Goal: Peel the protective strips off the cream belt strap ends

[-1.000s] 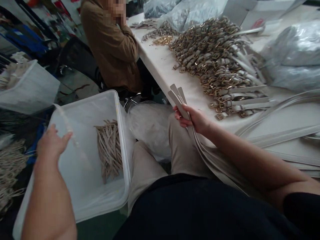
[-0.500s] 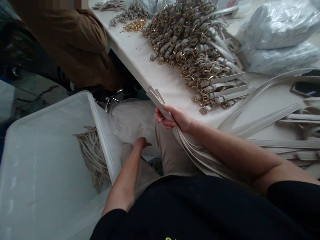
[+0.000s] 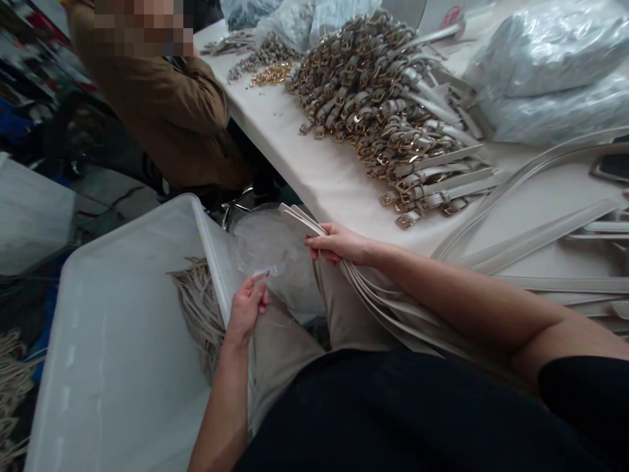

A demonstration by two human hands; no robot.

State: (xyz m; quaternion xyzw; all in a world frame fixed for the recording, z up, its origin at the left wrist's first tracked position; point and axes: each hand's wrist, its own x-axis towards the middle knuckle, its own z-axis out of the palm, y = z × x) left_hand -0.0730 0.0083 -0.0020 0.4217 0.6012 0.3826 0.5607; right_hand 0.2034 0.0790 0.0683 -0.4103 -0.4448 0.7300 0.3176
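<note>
My right hand (image 3: pixel 339 244) is closed round a bundle of pale belt straps (image 3: pixel 373 295). The strap tips stick out to the upper left of the fingers, and the rest runs back under my right forearm. My left hand (image 3: pixel 248 308) is over my left knee, fingers pinched on a small thin piece (image 3: pixel 262 275) that I cannot make out. It is right beside a clear plastic bag (image 3: pixel 275 255) lying between my knees and the table edge.
A white plastic bin (image 3: pixel 113 341) at my left holds a bunch of beige strips (image 3: pixel 196 308). On the white table (image 3: pixel 314 164) lie a big heap of buckled strap ends (image 3: pixel 388 111), loose gold buckles (image 3: pixel 268 74), long straps and plastic bags. A person in a brown top (image 3: pixel 167 111) sits across.
My left hand came from over the bin to my left knee and closed in a pinch on a small piece. The right hand kept its grip on the straps.
</note>
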